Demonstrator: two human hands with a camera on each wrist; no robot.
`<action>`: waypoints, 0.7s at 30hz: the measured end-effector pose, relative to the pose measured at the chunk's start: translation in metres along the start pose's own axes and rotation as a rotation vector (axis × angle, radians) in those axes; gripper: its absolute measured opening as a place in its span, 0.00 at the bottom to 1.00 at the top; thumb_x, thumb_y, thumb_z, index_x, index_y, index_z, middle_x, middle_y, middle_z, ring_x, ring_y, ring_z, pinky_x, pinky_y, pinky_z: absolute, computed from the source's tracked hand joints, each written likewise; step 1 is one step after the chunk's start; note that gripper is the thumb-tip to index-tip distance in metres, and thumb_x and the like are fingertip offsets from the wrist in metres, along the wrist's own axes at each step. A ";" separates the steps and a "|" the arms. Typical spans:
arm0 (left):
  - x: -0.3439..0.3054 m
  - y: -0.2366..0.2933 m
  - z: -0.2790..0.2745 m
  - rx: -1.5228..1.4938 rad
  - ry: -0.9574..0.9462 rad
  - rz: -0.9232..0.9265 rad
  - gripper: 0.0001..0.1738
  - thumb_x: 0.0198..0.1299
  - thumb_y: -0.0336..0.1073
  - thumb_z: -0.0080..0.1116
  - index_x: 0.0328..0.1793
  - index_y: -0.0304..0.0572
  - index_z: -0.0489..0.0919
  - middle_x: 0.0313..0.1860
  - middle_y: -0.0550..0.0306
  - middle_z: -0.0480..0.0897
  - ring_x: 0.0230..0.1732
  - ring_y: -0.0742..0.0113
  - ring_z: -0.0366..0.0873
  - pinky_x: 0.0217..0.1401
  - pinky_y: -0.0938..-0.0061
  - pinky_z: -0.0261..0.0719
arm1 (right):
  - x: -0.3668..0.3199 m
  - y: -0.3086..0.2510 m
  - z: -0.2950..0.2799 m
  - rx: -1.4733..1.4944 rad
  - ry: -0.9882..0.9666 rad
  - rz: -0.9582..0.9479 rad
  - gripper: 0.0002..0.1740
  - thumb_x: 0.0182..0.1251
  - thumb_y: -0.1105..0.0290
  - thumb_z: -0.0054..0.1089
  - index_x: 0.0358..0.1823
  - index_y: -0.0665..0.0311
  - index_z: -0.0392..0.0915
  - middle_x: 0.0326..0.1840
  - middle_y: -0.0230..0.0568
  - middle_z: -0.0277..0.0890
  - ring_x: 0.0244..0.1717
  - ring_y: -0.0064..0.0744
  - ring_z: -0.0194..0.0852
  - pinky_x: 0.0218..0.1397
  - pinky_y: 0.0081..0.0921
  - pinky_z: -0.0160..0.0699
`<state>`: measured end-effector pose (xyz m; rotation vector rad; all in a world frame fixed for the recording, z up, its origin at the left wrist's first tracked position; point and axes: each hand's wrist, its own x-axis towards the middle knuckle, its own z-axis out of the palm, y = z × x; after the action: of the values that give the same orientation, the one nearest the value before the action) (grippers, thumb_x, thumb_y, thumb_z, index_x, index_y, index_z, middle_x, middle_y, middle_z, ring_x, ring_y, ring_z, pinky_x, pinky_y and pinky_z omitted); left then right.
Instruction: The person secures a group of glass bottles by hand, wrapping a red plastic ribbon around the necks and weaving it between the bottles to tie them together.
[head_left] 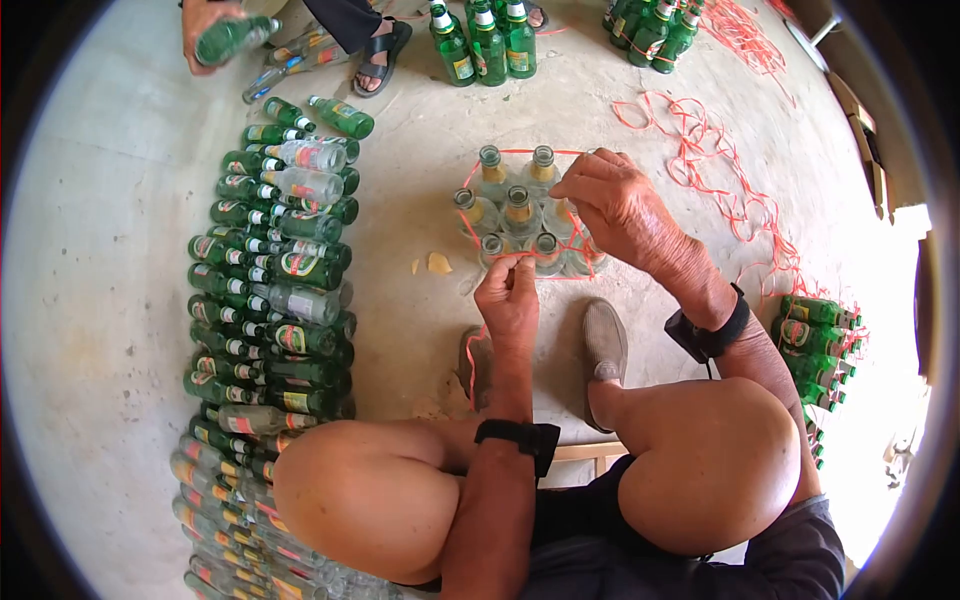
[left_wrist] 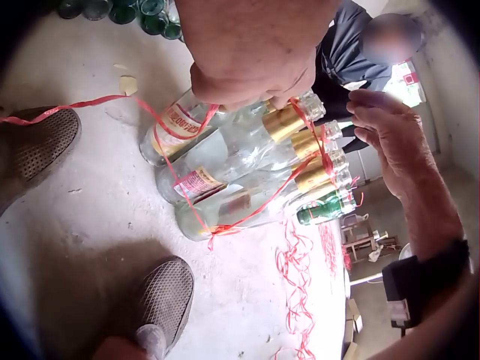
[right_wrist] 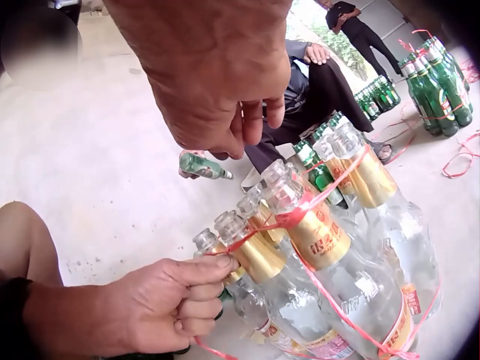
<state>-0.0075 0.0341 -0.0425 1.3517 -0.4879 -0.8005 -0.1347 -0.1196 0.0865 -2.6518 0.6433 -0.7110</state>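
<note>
Across the whole room it's a bare, pale concrete floor (head_left: 420,130), scuffed and speckled, with bright daylight pouring in at an opening on the right. Biggest thing on it is a long stack of empties (head_left: 303,265), mostly green glass lying on their sides, running all down the left. The person's bare knees (head_left: 360,500) take up the near side, with mesh shoes (head_left: 605,345) planted just short of the work. Across from them somebody else, sandal (head_left: 375,65) showing, has a green bottle (head_left: 225,42) in hand. Upright green bundles (head_left: 485,45) stand at the far side, and more green bottles (head_left: 815,330) sit out past the right arm. A messy tangle of plastic twine (head_left: 690,140) sprawls over the floor on the right.

The clear bottles (head_left: 518,215) stand in a tight cluster on the floor in front of the feet, gold labels on the necks. The right hand (head_left: 615,205) hangs over their right side, blocking part of them, fingers loosely bent and close together. The left hand (head_left: 510,295) pinches the pink twine (right_wrist: 332,187) between thumb and forefinger, right by the nearest necks. Smallest bit: a yellowish scrap (head_left: 439,263) on the floor to the left.
</note>
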 end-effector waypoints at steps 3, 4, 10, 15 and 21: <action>-0.001 0.001 0.002 -0.012 0.012 0.010 0.04 0.73 0.26 0.68 0.45 0.31 0.88 0.27 0.76 0.75 0.28 0.87 0.64 0.29 0.82 0.61 | 0.005 0.007 0.007 0.116 -0.025 0.000 0.16 0.55 0.82 0.64 0.46 0.62 0.89 0.41 0.43 0.84 0.50 0.50 0.84 0.61 0.44 0.83; -0.001 0.000 0.002 -0.016 0.014 0.011 0.04 0.73 0.26 0.68 0.45 0.31 0.88 0.27 0.76 0.74 0.28 0.87 0.63 0.29 0.82 0.60 | 0.006 0.009 0.009 0.146 -0.034 -0.011 0.16 0.56 0.82 0.64 0.45 0.62 0.89 0.40 0.44 0.84 0.49 0.51 0.84 0.61 0.45 0.84; 0.000 -0.005 0.008 0.039 0.086 0.075 0.04 0.72 0.26 0.70 0.45 0.29 0.89 0.29 0.76 0.75 0.29 0.86 0.64 0.30 0.81 0.60 | 0.016 0.003 0.011 0.116 -0.154 -0.084 0.14 0.58 0.81 0.65 0.44 0.59 0.89 0.39 0.43 0.86 0.46 0.51 0.85 0.58 0.46 0.85; -0.002 0.000 0.016 0.053 0.181 0.019 0.05 0.71 0.26 0.70 0.44 0.28 0.90 0.29 0.74 0.77 0.29 0.85 0.66 0.30 0.81 0.63 | 0.020 0.002 0.026 -0.036 -0.384 -0.079 0.10 0.56 0.79 0.66 0.38 0.57 0.89 0.37 0.42 0.87 0.45 0.48 0.87 0.52 0.43 0.84; -0.001 -0.002 0.024 -0.033 0.234 -0.035 0.06 0.72 0.28 0.70 0.43 0.30 0.90 0.24 0.77 0.72 0.26 0.86 0.62 0.27 0.80 0.57 | 0.037 -0.003 0.028 -0.127 -0.665 -0.077 0.15 0.57 0.81 0.63 0.40 0.55 0.91 0.38 0.36 0.87 0.47 0.44 0.87 0.58 0.43 0.77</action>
<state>-0.0264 0.0186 -0.0403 1.4055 -0.2661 -0.6657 -0.0906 -0.1304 0.0791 -2.7885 0.4018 0.2179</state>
